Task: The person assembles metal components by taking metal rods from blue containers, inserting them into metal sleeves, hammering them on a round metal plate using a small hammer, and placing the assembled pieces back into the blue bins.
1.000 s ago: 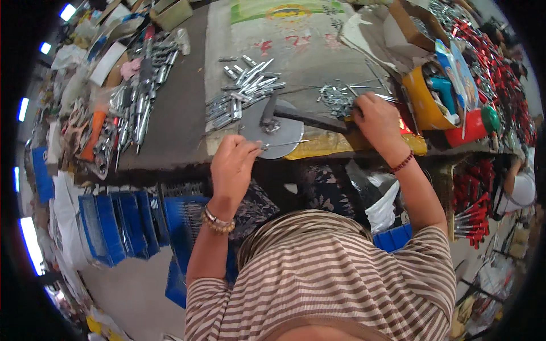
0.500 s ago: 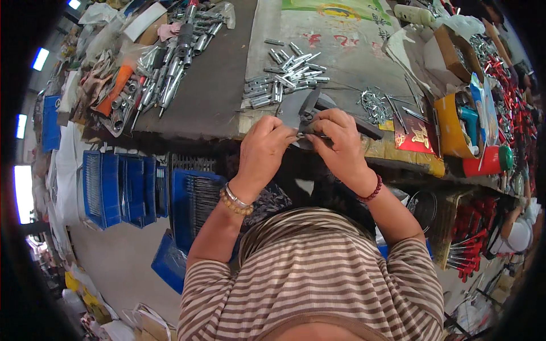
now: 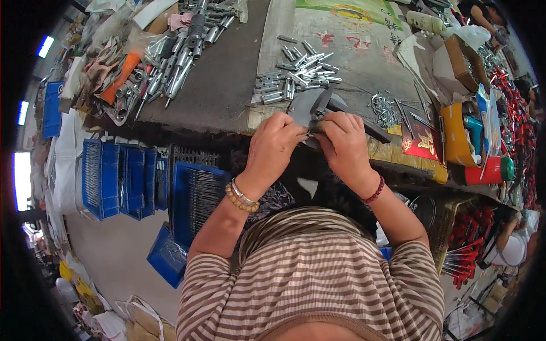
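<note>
My left hand (image 3: pixel 274 146) is closed, thumb and forefinger pinched together at the table's front edge. Almost touching its fingertips, my right hand (image 3: pixel 348 146) is closed too, its fingers bent down in a pinch. Whatever small piece lies between the fingertips is mostly hidden. Just behind them, a dark metal bar fixture (image 3: pixel 323 102) stands on a round grey plate (image 3: pixel 300 103). Beyond that lies a loose pile of short silver metal tubes (image 3: pixel 310 73). Small metal pins (image 3: pixel 385 109) are heaped to the right of my right hand.
A red paper envelope (image 3: pixel 420 143), a cut-open yellow container (image 3: pixel 455 133) and a red cup with a green rim (image 3: pixel 488 171) line the right side. Socket tools (image 3: pixel 185 62) and an orange-handled tool (image 3: pixel 122 79) crowd the left. Blue bins (image 3: pixel 196 199) stand below the table edge.
The whole view has shifted slightly, so the table's things appear a little further right. My hands stay together at the edge; the fingertips have changed their pinch slightly.
</note>
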A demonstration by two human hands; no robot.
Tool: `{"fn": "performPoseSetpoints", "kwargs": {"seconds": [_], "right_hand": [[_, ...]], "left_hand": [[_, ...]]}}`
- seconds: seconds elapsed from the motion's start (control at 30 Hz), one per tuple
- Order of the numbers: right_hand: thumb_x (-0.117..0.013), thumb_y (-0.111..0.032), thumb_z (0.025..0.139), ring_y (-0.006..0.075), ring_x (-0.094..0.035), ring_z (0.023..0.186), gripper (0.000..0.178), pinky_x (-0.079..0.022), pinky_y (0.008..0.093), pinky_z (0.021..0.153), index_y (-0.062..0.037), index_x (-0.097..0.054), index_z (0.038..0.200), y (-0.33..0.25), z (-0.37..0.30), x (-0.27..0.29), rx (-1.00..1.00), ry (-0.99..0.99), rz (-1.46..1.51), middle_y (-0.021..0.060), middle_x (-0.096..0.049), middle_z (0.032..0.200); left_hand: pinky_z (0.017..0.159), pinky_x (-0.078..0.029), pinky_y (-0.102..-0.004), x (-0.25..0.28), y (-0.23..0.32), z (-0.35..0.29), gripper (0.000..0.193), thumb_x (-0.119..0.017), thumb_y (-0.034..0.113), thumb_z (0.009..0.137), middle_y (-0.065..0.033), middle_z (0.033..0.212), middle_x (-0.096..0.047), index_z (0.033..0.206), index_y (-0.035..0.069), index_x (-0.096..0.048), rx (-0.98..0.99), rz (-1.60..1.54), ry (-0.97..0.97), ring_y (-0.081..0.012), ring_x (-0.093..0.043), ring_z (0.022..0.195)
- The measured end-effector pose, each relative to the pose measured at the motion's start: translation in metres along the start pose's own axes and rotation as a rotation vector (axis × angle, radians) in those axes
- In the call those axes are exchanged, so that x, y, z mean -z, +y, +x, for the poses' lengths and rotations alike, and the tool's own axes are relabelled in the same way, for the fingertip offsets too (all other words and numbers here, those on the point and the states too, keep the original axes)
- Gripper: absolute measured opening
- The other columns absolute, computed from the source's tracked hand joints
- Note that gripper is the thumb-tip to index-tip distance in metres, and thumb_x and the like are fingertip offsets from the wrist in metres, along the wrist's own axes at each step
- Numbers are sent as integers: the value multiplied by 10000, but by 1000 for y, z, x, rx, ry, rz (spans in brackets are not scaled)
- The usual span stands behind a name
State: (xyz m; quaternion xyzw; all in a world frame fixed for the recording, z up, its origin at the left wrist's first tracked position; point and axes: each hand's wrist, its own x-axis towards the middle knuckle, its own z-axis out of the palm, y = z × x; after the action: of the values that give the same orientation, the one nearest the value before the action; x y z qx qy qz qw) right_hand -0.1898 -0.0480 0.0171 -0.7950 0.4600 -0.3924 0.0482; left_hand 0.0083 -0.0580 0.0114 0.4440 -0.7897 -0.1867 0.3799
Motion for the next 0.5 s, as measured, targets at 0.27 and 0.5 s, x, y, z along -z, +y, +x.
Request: {"fn": "performPoseSetpoints", "kwargs": {"seconds": [0.27, 0.5], "right_hand": [[-738, -61, 796, 298, -632, 998, 256, -488, 444, 884, -82, -682, 1045, 14, 10, 39, -32, -20, -286, 74, -659, 1004], [-708, -32, 827, 327, -636, 893, 331, -512, 462, 773, -88, -706, 1152, 10, -7, 61, -126, -80, -203, 106, -617, 958]], "left_hand": [[719, -527, -364, 2, -2, -1, 186, -785, 34, 832, -91, 930, -619, 1014, 54, -752, -4, -4, -17, -267, -648, 833], [707, -524, -363, 1, -4, 1, 175, -777, 13, 836, -89, 920, -610, 1006, 44, -753, -10, -32, -33, -262, -643, 814]]}}
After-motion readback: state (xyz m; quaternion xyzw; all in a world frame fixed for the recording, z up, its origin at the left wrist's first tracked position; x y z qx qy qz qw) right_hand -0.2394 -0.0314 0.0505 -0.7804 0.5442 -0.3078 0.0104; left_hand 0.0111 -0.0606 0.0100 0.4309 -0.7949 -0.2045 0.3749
